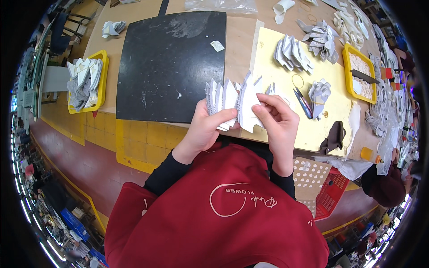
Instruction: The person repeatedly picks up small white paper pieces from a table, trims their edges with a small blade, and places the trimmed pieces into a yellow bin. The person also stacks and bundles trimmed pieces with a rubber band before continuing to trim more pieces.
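Note:
My left hand (202, 128) is closed around a fanned stack of white and grey cut pieces (218, 96), its thumb pressing on their front. Between thumb and fingers my right hand (279, 121) pinches the edge of a single white piece (248, 109) with a notched grey border, just right of the stack. Both hands are over the table's near edge, between a black board and a pale yellow sheet. Right of my right hand lie thread snips (304, 103) with dark blue handles, beside a banded bundle of grey pieces (319, 96).
The black board (172, 67) carries a white scrap (217, 46). Yellow trays stand left (104, 85) and right (346, 71). More bundles (292, 53) lie on the yellow sheet (268, 44). A dark folded piece (334, 136) is near the front edge, above a red basket (333, 192). Another person is at right.

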The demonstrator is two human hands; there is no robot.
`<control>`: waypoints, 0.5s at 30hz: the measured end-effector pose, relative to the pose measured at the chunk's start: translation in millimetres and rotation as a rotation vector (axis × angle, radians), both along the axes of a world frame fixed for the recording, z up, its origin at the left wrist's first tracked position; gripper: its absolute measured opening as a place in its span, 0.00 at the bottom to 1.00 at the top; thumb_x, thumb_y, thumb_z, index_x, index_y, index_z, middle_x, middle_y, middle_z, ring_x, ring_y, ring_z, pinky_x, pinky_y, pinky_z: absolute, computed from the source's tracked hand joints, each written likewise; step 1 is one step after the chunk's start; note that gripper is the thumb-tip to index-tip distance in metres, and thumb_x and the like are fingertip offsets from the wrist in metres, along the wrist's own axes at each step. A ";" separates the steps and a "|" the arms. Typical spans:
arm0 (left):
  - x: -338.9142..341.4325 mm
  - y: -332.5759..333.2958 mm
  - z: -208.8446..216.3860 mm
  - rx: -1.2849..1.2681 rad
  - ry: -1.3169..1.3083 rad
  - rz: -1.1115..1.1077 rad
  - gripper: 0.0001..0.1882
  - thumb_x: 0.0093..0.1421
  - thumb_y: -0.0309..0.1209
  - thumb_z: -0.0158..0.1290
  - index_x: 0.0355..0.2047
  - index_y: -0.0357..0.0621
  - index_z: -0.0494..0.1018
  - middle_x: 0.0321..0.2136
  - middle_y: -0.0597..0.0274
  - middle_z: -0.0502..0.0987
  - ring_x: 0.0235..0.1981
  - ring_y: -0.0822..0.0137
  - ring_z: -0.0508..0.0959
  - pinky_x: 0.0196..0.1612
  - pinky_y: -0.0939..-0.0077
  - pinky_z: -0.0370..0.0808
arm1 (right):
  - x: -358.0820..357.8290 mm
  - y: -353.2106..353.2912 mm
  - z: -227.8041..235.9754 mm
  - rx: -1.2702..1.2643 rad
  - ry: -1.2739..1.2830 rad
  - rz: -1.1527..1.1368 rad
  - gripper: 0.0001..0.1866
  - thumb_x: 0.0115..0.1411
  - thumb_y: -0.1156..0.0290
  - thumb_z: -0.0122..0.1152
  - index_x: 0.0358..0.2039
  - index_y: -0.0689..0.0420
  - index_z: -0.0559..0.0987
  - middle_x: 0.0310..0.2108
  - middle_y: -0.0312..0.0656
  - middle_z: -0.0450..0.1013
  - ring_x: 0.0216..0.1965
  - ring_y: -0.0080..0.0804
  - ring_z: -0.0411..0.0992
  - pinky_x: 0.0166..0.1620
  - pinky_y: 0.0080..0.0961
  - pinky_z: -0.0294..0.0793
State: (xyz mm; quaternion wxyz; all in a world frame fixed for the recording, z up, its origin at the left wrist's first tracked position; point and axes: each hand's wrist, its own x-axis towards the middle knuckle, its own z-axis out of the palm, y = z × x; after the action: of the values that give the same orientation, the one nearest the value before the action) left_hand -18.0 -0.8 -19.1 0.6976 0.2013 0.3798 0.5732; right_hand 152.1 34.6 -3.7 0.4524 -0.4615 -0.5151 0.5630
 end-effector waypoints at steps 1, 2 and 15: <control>0.2 -0.2 -4.2 0.022 0.082 0.017 0.13 0.60 0.21 0.55 0.45 0.32 0.73 0.37 0.57 0.79 0.34 0.70 0.81 0.36 0.75 0.80 | -0.7 -1.8 1.9 -0.051 -0.026 -0.001 0.13 0.59 0.81 0.64 0.45 0.68 0.79 0.32 0.36 0.74 0.28 0.16 0.69 0.30 0.12 0.67; 0.4 -0.4 -6.3 0.045 0.164 0.035 0.13 0.59 0.21 0.55 0.45 0.32 0.73 0.36 0.57 0.80 0.33 0.70 0.81 0.35 0.75 0.80 | -1.0 -3.2 3.0 -0.103 -0.052 -0.001 0.13 0.59 0.80 0.64 0.46 0.68 0.79 0.31 0.36 0.74 0.26 0.15 0.69 0.28 0.12 0.67; -17.5 11.1 0.2 0.071 0.182 0.361 0.13 0.59 0.17 0.52 0.46 0.28 0.72 0.41 0.51 0.79 0.39 0.63 0.82 0.37 0.67 0.85 | 10.3 -5.5 -0.9 -0.119 0.000 -0.104 0.15 0.62 0.77 0.62 0.49 0.64 0.79 0.29 0.33 0.75 0.23 0.12 0.67 0.25 0.11 0.68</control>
State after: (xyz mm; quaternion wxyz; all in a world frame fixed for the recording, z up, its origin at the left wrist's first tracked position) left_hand -35.5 10.2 -18.9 0.5388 0.2057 0.4507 0.6813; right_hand 162.4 29.1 -4.6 0.4529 -0.5139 -0.4560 0.5682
